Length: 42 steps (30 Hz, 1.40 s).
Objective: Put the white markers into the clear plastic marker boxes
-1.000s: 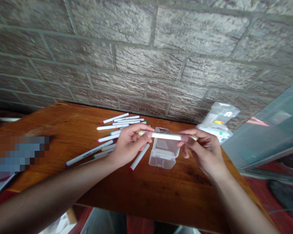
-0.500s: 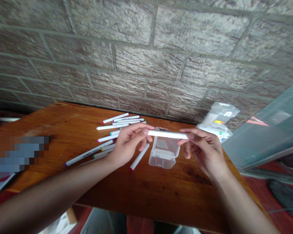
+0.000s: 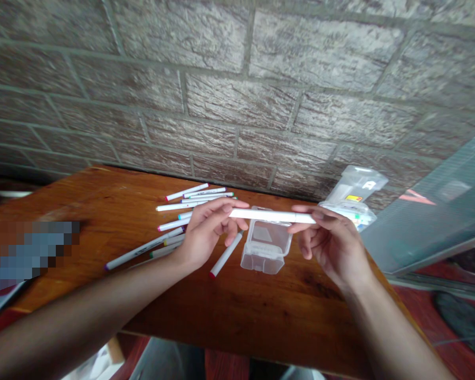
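Observation:
A white marker pen (image 3: pixel 271 216) spans the gap between my two hands, held nearly level above the table. My left hand (image 3: pixel 203 229) pinches its left end between thumb and fingers. The right end is gripped by my right hand (image 3: pixel 332 240), and both tips are hidden by fingers. Below the pen, a clear plastic case (image 3: pixel 263 256) lies on the wood. A loose marker with a red end (image 3: pixel 224 258) rests between my left hand and the case. Several more white markers (image 3: pixel 142 249) with coloured ends are scattered behind and beside my left hand.
The wooden table (image 3: pixel 237 316) meets a brick wall (image 3: pixel 217 105) at the back. An open clear plastic box (image 3: pixel 358 184) with a yellow label stands at the back right, near a glass panel (image 3: pixel 431 211). A pixelated flat object (image 3: pixel 27 258) lies at the left edge.
My hands have moved slightly apart, the left one leftward and the right one rightward, so a longer stretch of the marker pen shows between them. Everything on the table has stayed put.

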Available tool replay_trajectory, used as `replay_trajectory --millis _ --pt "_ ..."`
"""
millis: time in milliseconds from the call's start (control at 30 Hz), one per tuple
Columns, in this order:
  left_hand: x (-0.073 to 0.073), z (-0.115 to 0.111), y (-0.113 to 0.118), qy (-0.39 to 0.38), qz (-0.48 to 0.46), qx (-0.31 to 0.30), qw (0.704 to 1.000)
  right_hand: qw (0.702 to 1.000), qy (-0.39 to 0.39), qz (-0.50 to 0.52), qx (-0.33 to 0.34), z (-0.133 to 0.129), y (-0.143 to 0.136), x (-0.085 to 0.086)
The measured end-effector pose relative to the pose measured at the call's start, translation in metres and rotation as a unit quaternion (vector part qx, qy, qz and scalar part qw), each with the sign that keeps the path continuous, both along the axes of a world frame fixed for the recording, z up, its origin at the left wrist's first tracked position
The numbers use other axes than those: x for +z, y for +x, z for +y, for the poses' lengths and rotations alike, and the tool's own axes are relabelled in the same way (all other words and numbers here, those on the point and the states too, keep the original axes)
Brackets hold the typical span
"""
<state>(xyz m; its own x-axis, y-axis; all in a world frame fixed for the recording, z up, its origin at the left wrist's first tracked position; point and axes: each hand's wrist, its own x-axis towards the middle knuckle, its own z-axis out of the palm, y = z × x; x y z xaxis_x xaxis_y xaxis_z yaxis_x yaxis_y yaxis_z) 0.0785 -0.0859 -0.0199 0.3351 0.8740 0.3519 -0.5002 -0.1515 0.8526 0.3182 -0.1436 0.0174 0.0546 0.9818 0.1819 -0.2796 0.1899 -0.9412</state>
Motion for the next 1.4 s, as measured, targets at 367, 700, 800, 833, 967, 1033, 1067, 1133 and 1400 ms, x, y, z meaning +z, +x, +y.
replay_trajectory --millis 367,700,800,833,967,1033,1067,1133,1400 --pt "0.001 -0.002 -0.001 0.005 0.0 0.003 1.0 1.0 -0.006 -0.013 -0.01 0.0 -0.002 0.003" --pt "-0.001 -0.001 0.003 0.056 0.056 0.055 0.995 0.999 0.011 -0.041 -0.01 -0.001 0.0 -0.002" --pt "0.002 -0.003 0.004 0.058 0.079 0.07 0.993 0.998 0.022 -0.055 -0.015 -0.001 -0.001 -0.003" --pt "0.002 -0.004 0.004 0.056 0.086 0.072 0.992 0.998 0.027 -0.062 -0.02 -0.001 -0.002 -0.004" --pt "0.001 -0.003 0.005 0.056 0.098 0.073 0.991 0.995 0.043 -0.086 -0.034 0.0 -0.002 -0.006" --pt "0.001 -0.003 0.006 0.07 0.1 0.084 0.989 0.993 0.049 -0.096 -0.038 0.0 -0.002 -0.007" --pt "0.001 -0.003 0.006 0.08 0.102 0.092 0.987 0.993 0.052 -0.102 -0.04 0.0 -0.002 -0.007" --pt "0.002 -0.003 0.007 0.098 0.106 0.107 0.984 0.991 0.056 -0.114 -0.044 0.0 -0.002 -0.008" --pt "0.003 -0.003 0.005 0.095 0.101 0.088 0.986 0.987 0.07 -0.135 -0.056 0.001 -0.001 -0.01"
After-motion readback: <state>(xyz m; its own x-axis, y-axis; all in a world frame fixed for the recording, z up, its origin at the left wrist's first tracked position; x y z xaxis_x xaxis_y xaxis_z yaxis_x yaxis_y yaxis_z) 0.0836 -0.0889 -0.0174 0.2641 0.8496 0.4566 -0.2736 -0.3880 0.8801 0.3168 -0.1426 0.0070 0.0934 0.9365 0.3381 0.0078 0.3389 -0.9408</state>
